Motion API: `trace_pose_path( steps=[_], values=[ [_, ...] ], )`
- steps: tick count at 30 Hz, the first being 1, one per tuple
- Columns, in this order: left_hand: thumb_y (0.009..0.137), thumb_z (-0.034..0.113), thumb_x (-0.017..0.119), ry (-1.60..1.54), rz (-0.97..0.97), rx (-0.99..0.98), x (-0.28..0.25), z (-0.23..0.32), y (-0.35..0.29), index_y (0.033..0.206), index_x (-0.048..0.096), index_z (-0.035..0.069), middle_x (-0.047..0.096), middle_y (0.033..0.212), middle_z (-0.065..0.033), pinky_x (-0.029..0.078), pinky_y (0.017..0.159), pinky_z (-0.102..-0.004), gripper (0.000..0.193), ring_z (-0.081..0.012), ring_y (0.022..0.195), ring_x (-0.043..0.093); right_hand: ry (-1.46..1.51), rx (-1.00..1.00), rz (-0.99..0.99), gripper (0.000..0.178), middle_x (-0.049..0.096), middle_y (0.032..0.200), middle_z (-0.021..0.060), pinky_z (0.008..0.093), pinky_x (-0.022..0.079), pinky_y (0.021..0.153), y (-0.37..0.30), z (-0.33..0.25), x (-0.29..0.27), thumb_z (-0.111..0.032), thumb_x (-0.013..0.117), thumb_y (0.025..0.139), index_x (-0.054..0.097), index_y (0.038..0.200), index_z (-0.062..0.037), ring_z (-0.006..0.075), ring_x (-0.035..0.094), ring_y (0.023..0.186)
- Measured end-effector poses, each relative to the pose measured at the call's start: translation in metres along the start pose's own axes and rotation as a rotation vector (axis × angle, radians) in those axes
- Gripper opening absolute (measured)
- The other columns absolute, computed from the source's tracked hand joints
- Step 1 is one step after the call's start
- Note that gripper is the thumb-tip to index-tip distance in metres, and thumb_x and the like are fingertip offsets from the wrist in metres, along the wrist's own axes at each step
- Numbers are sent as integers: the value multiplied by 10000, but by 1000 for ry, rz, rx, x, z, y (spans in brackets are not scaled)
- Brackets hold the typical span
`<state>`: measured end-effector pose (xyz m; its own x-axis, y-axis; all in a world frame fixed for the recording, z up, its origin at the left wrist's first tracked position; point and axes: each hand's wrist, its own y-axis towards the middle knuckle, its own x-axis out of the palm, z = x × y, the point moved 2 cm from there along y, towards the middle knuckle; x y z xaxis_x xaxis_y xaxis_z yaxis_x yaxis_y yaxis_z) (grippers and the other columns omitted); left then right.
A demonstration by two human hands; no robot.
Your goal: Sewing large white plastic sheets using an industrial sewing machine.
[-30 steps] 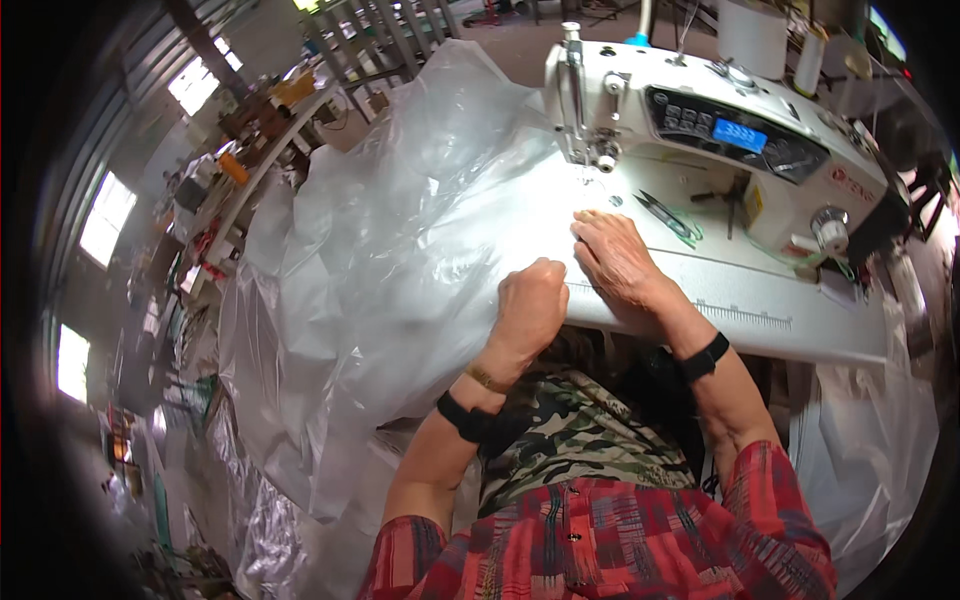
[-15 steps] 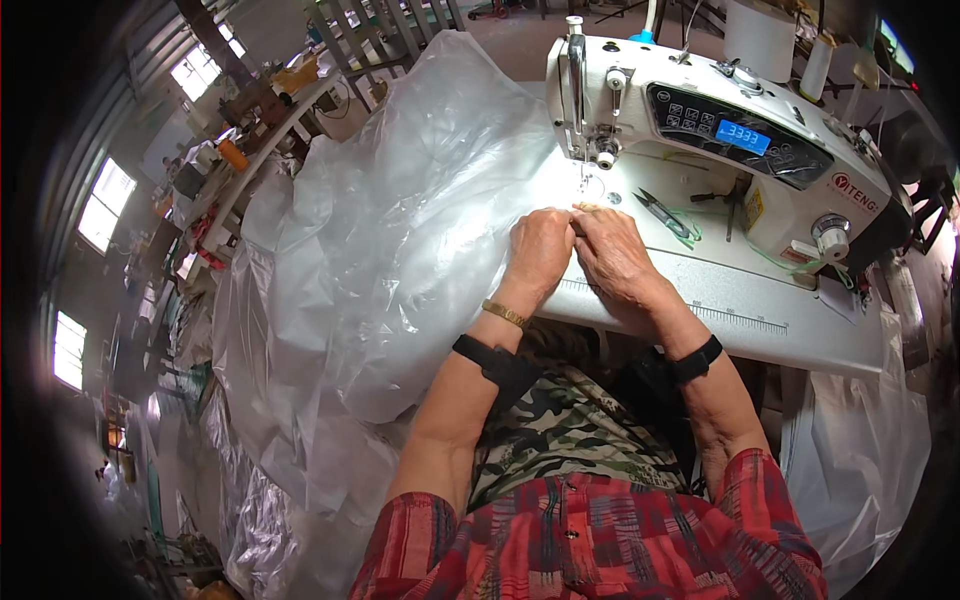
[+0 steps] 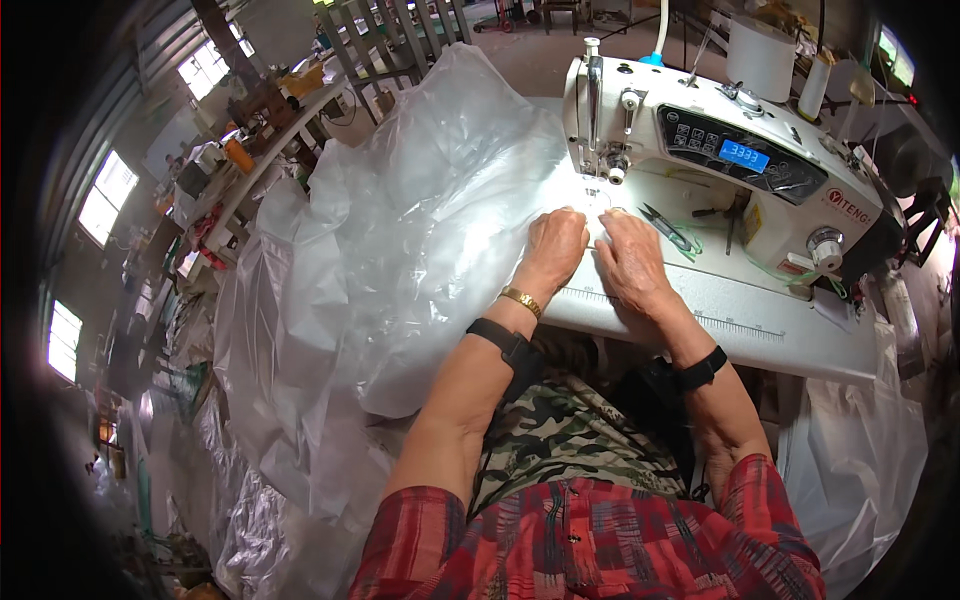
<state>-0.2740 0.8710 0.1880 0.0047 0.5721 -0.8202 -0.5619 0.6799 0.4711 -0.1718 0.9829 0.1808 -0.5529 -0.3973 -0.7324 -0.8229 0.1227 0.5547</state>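
My left hand (image 3: 557, 246) is closed at the right edge of a large, crumpled, translucent plastic sheet (image 3: 420, 230), just in front of the needle area of a white sewing machine (image 3: 720, 135). Its fingers curl over the sheet's edge. My right hand (image 3: 632, 258) rests on the machine bed a short gap away, fingers bent and pressed together; whatever they pinch is hidden. The lit presser foot (image 3: 595, 190) stands just beyond both hands. To the right of my right hand lie small thread snips (image 3: 668, 230) with green thread.
A dark screwdriver-like tool (image 3: 733, 218) lies under the machine arm. White thread cones (image 3: 762, 58) stand behind it. The plastic spreads over the left side and hangs down. More plastic (image 3: 850, 440) hangs at right. A cluttered bench (image 3: 270, 165) and grey slatted rack (image 3: 400, 45) stand beyond.
My hands have drawn apart, leaving a gap between them; before, their fingertips met in front of the needle. The whole view has shifted slightly.
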Motion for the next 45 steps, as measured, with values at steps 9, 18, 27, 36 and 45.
trace_pose_path(
  steps=[9,18,27,36,45],
  values=[
    [840,52,585,95,116,76,16,-26,19,771,668,-12,654,916,-207,536,753,-455,126,-366,806,673,-635,232,-159,196,641,978,145,442,471,829,-4,23,-49,-111,635,833,667,1005,-24,294,611,977],
    [827,13,539,224,134,89,23,-35,35,780,655,-12,652,923,-208,549,754,-441,128,-359,813,679,-499,-15,-15,48,607,807,159,439,512,713,-4,19,-39,-20,571,796,582,843,-20,323,652,773],
    [845,15,516,74,288,-138,13,-50,24,847,691,-4,663,902,-205,526,752,-475,176,-393,832,664,-103,259,-157,367,685,857,183,471,495,733,2,-17,-22,-336,667,880,662,1090,-35,375,666,825],
    [887,66,525,-42,283,-167,-11,-45,1,1042,702,-4,648,953,-210,502,801,-484,245,-411,882,631,-165,240,11,300,649,943,221,475,538,719,25,-26,12,-215,615,911,620,1104,15,385,672,792],
    [877,75,544,-41,260,-151,-12,-36,5,1017,698,-10,647,927,-195,502,800,-472,225,-393,895,634,-226,174,-32,210,682,883,208,491,523,680,43,-9,32,-178,591,912,627,1055,-28,385,676,788]
  ],
)
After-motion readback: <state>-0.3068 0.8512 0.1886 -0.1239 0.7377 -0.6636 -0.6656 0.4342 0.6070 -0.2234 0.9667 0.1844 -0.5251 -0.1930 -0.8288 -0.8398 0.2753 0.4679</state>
